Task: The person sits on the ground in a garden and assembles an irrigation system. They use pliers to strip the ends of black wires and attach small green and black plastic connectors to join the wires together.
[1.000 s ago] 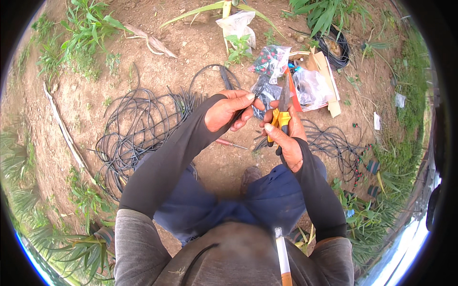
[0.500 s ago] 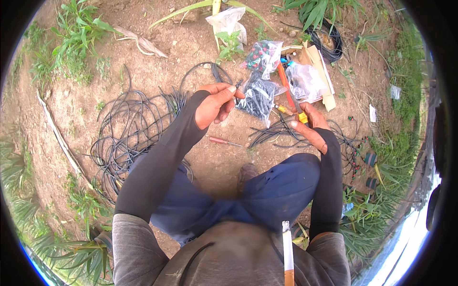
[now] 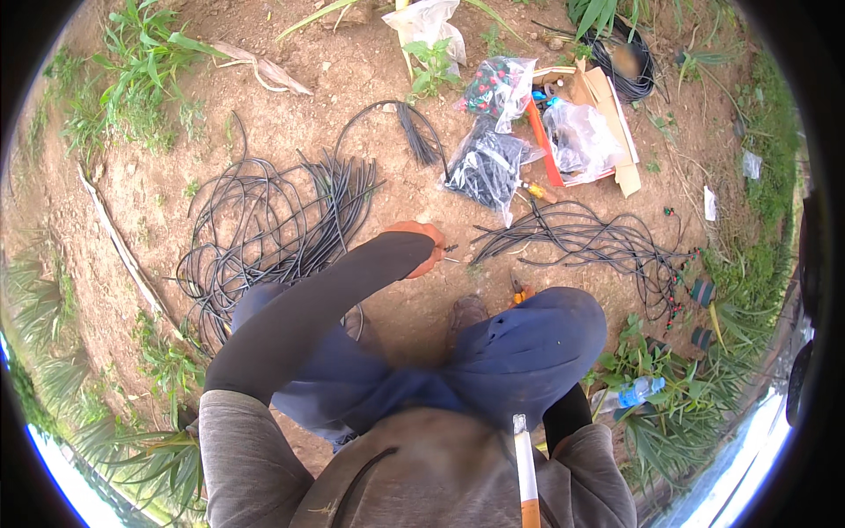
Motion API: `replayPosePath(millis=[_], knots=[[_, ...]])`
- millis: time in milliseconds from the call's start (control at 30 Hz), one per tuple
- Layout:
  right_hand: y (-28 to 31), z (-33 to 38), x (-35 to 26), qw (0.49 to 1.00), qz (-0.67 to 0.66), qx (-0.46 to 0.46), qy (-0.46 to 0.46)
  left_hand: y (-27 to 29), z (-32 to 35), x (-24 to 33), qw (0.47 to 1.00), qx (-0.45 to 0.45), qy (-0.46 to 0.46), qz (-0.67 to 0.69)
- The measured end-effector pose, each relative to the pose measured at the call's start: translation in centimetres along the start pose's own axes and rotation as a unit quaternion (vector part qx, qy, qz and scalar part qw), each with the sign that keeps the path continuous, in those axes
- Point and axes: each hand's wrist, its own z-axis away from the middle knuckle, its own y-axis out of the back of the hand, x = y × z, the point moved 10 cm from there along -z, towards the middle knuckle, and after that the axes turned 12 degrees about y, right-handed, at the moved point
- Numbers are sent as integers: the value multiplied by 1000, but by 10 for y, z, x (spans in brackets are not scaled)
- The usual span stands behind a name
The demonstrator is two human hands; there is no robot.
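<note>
My left hand (image 3: 428, 250) is low over the soil in front of my feet, fingers closed, with a small black fitting (image 3: 451, 249) at the fingertips. Beside it shows the thin shaft of a screwdriver (image 3: 452, 260); the hand covers the rest. My right forearm (image 3: 566, 415) passes behind my bent right leg, which hides the right hand. Past that knee a tool with orange-yellow grips and a dark metal end (image 3: 519, 289) pokes out; whether the right hand holds it is hidden.
Black thin tubing (image 3: 273, 211) lies tangled at left, more cut tubing (image 3: 572, 231) at right. Ahead are a bag of black parts (image 3: 486, 167), a bag of red and green parts (image 3: 500, 86), an open carton (image 3: 627, 167) and a yellow-handled tool (image 3: 539, 191). A bottle (image 3: 641, 392) lies right.
My left hand has come down and nearer, over the screwdriver. The right hand, which held a yellow-gripped tool near the carton, has drawn back out of sight behind the leg.
</note>
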Motion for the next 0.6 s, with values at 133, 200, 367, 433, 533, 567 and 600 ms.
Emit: replayPosePath(millis=[133,200,367,433,533,567,600], knots=[[-1,6,0,1000,-10,26,4,-84,-32,-40,978,-119,-30,-171],[-2,5,-5,999,-17,33,15,-127,-44,-86,964,-142,-19,-226],[5,0,-8,997,-35,55,33,-101,-64,-66,970,-109,-28,-216],[12,1,-7,996,-53,66,36,-77,-98,-65,975,3,-18,-223],[23,0,-10,987,-114,98,55,-25,-136,-38,975,145,18,-165],[23,-2,-16,982,-143,106,70,-8,-141,-35,970,178,49,-157],[25,-4,-25,974,-171,120,91,8,-145,-32,971,189,61,-133]])
